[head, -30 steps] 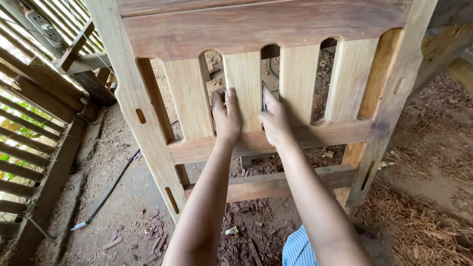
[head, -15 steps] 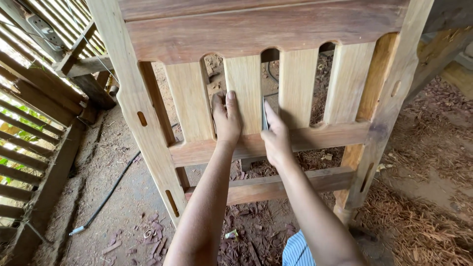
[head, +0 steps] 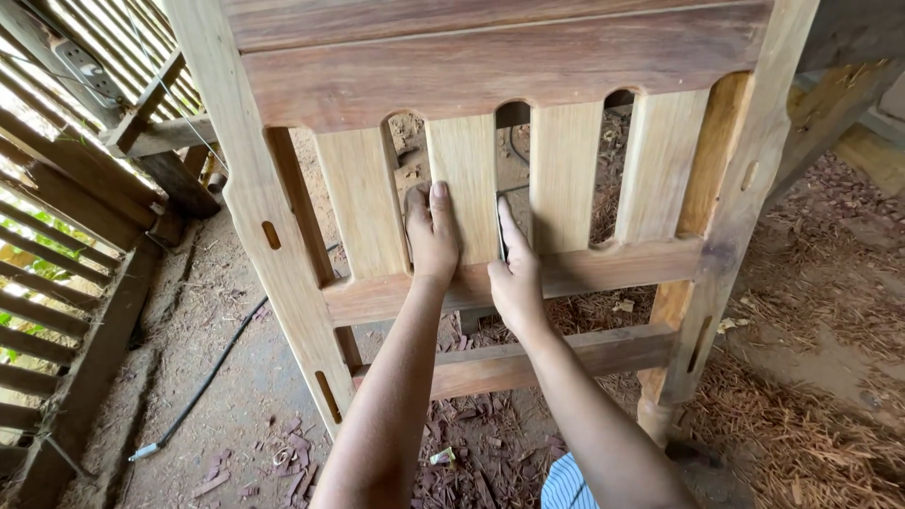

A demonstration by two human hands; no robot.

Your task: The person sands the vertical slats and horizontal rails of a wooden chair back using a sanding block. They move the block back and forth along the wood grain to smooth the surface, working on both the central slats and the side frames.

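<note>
An unfinished wooden frame (head: 490, 71) stands upright before me, with several pale vertical slats between a wide top board and a lower rail (head: 603, 269). My left hand (head: 432, 236) lies flat on the lower part of the middle slat (head: 464, 155), fingers pointing up. My right hand (head: 515, 275) is at that slat's right edge. Its fingers reach into the gap and pinch a thin dark sheet (head: 501, 247), possibly sandpaper, against the slat's side.
The frame's thick left post (head: 255, 226) and right post (head: 726, 236) stand on a dirt floor strewn with wood shavings (head: 801, 443). A black cable (head: 212, 372) trails across the floor at the left. A slatted wooden wall (head: 57, 236) closes off the left side.
My right hand has slid down along the gap beside the middle slat, toward the lower rail. My left hand has shifted down only slightly on the slat.
</note>
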